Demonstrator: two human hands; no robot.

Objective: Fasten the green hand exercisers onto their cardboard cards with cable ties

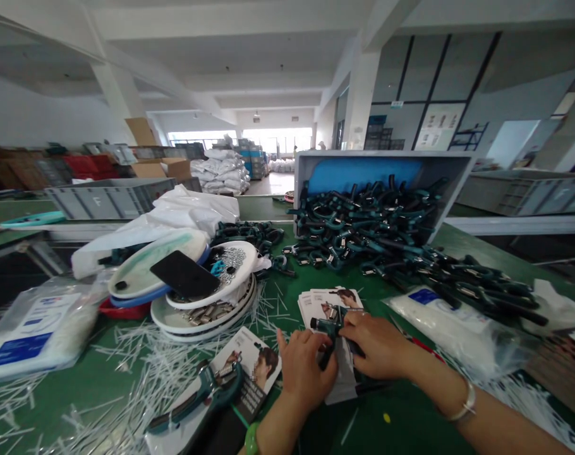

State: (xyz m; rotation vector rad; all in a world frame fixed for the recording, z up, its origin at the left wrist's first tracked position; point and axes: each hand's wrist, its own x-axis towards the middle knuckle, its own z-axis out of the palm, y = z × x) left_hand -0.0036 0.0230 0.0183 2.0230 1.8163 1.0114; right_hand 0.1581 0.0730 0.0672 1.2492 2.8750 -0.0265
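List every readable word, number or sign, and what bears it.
"F", apparently: left crate.
Right crate: mark too blurred.
Cards: print too small.
Bag labels: too blurred.
Wall board: too blurred.
Small sign: too small.

"Where does your camera look from?"
"From your head, facing forward and tipped a little down across the bench (405, 430)."
"How near?"
"Close to your left hand (309, 366) and right hand (375, 339), low in frame. The bin (387, 153) stands farther off, and windows (278, 140) lie far beyond it."
"How much does your one view take in?"
"A wide sweep, from the bench below you up to the ceiling (211, 25)."
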